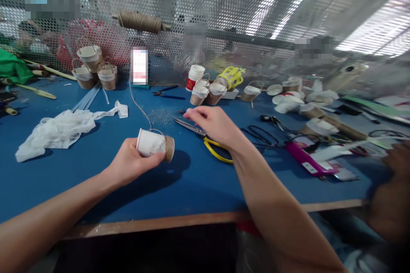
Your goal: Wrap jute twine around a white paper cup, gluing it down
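My left hand (130,163) grips a white paper cup (150,143) held on its side above the blue table (179,183). Brown twine is wound around the cup's base end, and a strand of twine (138,104) runs from it up to a twine spool (141,21) on the mesh wall. My right hand (216,125) reaches forward over the yellow-handled scissors (205,136), fingers bent, touching or almost touching the blades; I cannot tell whether it grips them.
White plastic wrap (60,130) lies at the left. Finished twine-wrapped cups (92,66) stand at the back left, more cups (208,91) at the centre back. Black scissors (261,134) and a pink tool (307,160) lie right. Another person's hand (395,160) is at the right edge.
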The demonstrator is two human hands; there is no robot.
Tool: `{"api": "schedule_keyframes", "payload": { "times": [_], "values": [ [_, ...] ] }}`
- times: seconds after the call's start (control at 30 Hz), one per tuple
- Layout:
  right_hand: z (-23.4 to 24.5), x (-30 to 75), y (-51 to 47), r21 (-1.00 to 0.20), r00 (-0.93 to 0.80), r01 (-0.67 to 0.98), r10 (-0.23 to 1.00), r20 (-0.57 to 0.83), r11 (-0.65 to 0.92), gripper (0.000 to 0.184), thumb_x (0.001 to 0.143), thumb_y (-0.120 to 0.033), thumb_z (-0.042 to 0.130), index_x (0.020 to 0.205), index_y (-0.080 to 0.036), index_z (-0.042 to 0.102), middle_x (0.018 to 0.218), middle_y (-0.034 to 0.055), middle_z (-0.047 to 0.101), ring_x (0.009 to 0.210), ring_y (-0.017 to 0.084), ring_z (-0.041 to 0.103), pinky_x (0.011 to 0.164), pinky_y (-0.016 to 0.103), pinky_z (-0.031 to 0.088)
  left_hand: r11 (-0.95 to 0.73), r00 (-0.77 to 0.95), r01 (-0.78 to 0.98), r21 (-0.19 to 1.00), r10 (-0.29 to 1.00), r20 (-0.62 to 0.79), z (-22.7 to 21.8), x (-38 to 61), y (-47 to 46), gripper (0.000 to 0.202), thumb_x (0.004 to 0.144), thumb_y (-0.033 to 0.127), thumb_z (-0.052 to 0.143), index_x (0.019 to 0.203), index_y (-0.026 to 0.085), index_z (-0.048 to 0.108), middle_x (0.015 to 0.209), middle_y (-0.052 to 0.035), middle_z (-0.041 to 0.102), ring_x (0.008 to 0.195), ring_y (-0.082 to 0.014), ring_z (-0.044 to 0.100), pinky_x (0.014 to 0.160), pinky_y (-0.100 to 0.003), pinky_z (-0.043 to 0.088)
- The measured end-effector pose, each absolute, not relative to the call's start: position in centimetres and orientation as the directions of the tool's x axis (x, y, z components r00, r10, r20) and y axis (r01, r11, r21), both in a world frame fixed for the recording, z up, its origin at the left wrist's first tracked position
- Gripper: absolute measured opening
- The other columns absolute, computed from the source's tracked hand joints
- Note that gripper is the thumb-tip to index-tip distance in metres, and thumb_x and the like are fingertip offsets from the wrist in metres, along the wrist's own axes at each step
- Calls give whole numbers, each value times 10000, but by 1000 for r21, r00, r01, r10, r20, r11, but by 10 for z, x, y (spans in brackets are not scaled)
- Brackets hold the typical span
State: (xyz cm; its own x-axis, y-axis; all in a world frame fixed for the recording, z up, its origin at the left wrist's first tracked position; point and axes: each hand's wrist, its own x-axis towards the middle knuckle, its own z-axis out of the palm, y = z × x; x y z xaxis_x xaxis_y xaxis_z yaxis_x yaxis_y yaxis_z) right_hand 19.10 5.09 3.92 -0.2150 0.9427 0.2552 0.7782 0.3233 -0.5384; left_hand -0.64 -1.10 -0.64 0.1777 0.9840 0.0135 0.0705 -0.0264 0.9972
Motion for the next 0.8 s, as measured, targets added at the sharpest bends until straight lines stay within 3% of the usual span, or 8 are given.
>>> {"api": "schedule_keyframes", "payload": {
  "times": [0.07, 0.17, 0.27, 0.37, 0.43, 0.57, 0.7, 0.8],
  "values": [
    [44, 170, 38, -602, -485, 642, 860, 160, 475, 352, 848, -384, 390, 838, -150, 653, 835, 40, 657, 766, 147, 572, 679, 256, 405, -32, 205, 70, 997, 979, 17, -8, -7, -11, 135, 559, 183, 665, 648, 102, 604, 564, 14, 579, 503, -72, 491, 485, -169, 415],
    [48, 147, 26, -690, -647, 546, 763, 12, 474, 473, 858, -471, 325, 823, -120, 639, 804, 53, 651, 734, 152, 573, 653, 265, 418, -45, 261, 52, 998, 965, 30, -10, -5, -13, 108, 575, 182, 651, 612, 107, 582, 518, 32, 537, 460, -57, 449, 449, -164, 388],
    [53, 134, 18, -801, -682, 409, 730, 50, 437, 477, 873, -462, 299, 926, -105, 612, 951, 76, 632, 853, 147, 564, 735, 254, 417, -49, 325, 9, 999, 945, 44, -13, -3, -13, 104, 589, 190, 641, 597, 116, 569, 526, 21, 554, 473, -72, 478, 467, -182, 412],
    [57, 123, 9, -810, -743, 310, 658, 120, 498, 449, 886, -419, 299, 893, -99, 615, 972, 88, 615, 894, 141, 550, 777, 245, 402, -83, 313, -44, 996, 945, 92, -16, -1, -12, 151, 570, 199, 661, 674, 126, 579, 609, -8, 613, 558, -114, 548, 525, -215, 457],
    [57, 119, 7, -763, -737, 319, 653, 174, 563, 417, 883, -393, 322, 835, -105, 619, 925, 85, 613, 869, 141, 547, 764, 249, 400, -110, 310, -56, 992, 943, 122, -17, -1, -11, 176, 569, 208, 665, 702, 130, 581, 634, -15, 626, 585, -128, 565, 542, -225, 468],
    [51, 125, 25, -629, -489, 542, 818, 304, 557, 292, 831, -351, 442, 779, -116, 608, 817, 59, 600, 766, 136, 524, 690, 261, 390, -132, 351, 26, 991, 929, 115, -17, -3, -11, 106, 631, 214, 613, 661, 124, 566, 582, 1, 585, 525, -102, 526, 509, -210, 440],
    [42, 140, 46, -598, -567, 679, 822, -59, 426, 337, 787, -410, 465, 639, -135, 592, 571, -7, 523, 525, 97, 421, 484, 238, 306, -299, 339, 230, 926, 917, 212, -17, -4, -14, 108, 655, 208, 578, 715, 119, 566, 650, -18, 581, 575, -120, 531, 546, -230, 438],
    [38, 142, 48, -743, -621, 584, 770, -148, 328, 219, 741, -339, 528, 678, -144, 604, 605, -18, 543, 551, 91, 443, 508, 224, 327, -409, 362, 394, 823, 892, 271, -16, -4, -15, 95, 655, 210, 569, 694, 124, 575, 703, -36, 574, 602, -131, 531, 578, -249, 441]
  ]
}}
